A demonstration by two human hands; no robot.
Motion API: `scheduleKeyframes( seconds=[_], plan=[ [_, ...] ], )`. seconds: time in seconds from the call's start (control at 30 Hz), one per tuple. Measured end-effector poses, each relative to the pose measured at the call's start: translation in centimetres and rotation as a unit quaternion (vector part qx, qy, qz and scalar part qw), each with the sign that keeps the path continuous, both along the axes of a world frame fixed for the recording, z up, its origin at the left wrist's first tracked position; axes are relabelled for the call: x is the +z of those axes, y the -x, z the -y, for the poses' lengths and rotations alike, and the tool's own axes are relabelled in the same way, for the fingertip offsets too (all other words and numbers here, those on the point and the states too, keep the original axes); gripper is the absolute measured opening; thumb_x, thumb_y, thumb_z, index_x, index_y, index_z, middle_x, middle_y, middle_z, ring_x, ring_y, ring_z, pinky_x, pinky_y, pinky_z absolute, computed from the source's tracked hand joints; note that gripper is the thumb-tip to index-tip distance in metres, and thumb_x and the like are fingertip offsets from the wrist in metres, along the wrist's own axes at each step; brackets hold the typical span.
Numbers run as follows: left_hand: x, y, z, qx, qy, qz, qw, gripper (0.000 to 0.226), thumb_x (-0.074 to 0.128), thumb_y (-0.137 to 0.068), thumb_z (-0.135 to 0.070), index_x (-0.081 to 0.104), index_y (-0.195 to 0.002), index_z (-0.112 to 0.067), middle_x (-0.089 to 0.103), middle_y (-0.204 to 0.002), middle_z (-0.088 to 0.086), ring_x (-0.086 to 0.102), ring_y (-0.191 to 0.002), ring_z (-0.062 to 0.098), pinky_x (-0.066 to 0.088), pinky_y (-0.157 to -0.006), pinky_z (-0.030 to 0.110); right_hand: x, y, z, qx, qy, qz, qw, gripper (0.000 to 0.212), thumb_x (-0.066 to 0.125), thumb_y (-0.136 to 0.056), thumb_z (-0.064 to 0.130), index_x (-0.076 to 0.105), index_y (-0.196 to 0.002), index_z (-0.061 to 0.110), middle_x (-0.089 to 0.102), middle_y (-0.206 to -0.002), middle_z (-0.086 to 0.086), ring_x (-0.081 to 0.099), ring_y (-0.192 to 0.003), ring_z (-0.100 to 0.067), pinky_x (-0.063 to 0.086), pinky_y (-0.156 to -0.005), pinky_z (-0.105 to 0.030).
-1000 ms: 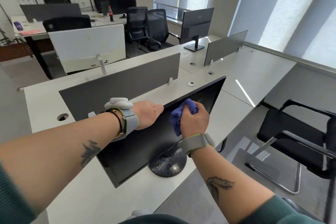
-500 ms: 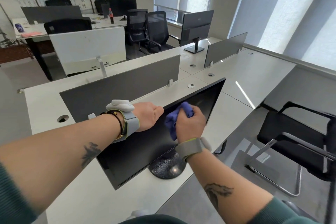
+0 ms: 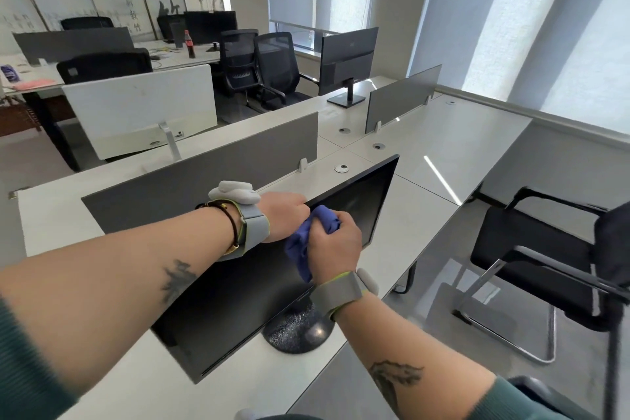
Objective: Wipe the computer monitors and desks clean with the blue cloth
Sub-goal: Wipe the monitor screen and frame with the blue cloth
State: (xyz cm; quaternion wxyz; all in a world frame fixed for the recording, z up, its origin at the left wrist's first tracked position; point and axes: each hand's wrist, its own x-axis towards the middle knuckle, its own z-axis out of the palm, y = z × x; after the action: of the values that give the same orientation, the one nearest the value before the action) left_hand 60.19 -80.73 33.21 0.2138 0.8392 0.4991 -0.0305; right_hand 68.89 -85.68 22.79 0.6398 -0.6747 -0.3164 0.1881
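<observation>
A divider [image 3: 204, 174] stood behind the monitor [image 3: 231, 310] on the desk [image 3: 426, 153], a chair [image 3: 531, 249] to my right. My left hand [image 3: 284, 216] gripped the monitor's top edge; my right hand [image 3: 335, 245] clenched the cloth [image 3: 300, 249] against the screen

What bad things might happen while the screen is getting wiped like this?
The round base of the monitor sits near the front edge of the desk, so a hard push from the right hand might slide or tip it, though the left hand grips its top edge. The blue cloth is bunched up, so bare knuckles might smear the screen.
</observation>
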Motion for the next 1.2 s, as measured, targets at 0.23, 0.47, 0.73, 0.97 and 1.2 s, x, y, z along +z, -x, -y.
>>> scheduleKeyframes(
  seconds=[0.23, 0.47, 0.73, 0.97, 1.2],
  plan=[
    [0.3, -8.6, -2.4, 0.013, -0.038, 0.031, 0.999, 0.033, 0.029, -0.108, -0.013, 0.054, -0.128, -0.003, 0.054, -0.137, 0.015, 0.051, -0.126, 0.032, 0.037, -0.100, 0.035, 1.3, -4.8, -1.1, 0.018, 0.003, 0.002, 1.000, 0.015, 0.065, -0.082, 0.010, 0.064, -0.081, 0.025, 0.062, -0.068, 0.009, 0.057, -0.065, -0.008, 0.043, -0.061, -0.023],
    [-1.7, -9.1, -2.9, 0.032, -0.124, 0.011, 0.992, 0.033, 0.025, -0.108, -0.034, 0.053, -0.100, -0.017, 0.062, -0.109, 0.012, 0.052, -0.088, 0.030, 0.034, -0.075, 0.032, 1.3, -14.1, -6.2, -0.040, 0.039, -0.032, 0.998, 0.009, 0.054, -0.071, 0.030, 0.060, -0.072, 0.023, 0.067, -0.069, -0.003, 0.065, -0.065, -0.025, 0.057, -0.063, -0.039],
    [-1.8, -9.1, -3.2, 0.041, -0.121, 0.007, 0.992, 0.031, 0.026, -0.107, -0.037, 0.047, -0.090, -0.022, 0.058, -0.097, 0.007, 0.049, -0.085, 0.028, 0.033, -0.074, 0.032, 1.0, -12.6, -5.4, 0.001, 0.026, 0.005, 1.000, 0.015, 0.062, -0.082, 0.017, 0.054, -0.070, 0.021, 0.054, -0.062, 0.000, 0.056, -0.062, -0.025, 0.048, -0.059, -0.036],
    [-1.7, -9.5, -2.9, 0.051, -0.102, 0.007, 0.993, 0.034, 0.028, -0.107, -0.032, 0.046, -0.081, -0.020, 0.053, -0.094, 0.003, 0.047, -0.087, 0.025, 0.030, -0.074, 0.031, 1.1, -13.8, -3.1, 0.021, -0.040, 0.130, 0.990, 0.013, 0.058, -0.079, 0.026, 0.068, -0.084, 0.019, 0.061, -0.069, 0.003, 0.057, -0.066, -0.018, 0.044, -0.062, -0.028],
    [-1.8, -9.0, -3.1, 0.054, -0.099, 0.015, 0.994, 0.040, 0.028, -0.106, -0.032, 0.040, -0.070, -0.020, 0.049, -0.075, -0.002, 0.048, -0.078, 0.024, 0.029, -0.067, 0.033, 3.8, -18.7, -6.6, 0.114, 0.071, 0.423, 0.896, 0.018, 0.057, -0.084, 0.019, 0.068, -0.095, 0.028, 0.049, -0.092, 0.000, 0.051, -0.072, -0.029, 0.041, -0.063, -0.031]
  ],
)
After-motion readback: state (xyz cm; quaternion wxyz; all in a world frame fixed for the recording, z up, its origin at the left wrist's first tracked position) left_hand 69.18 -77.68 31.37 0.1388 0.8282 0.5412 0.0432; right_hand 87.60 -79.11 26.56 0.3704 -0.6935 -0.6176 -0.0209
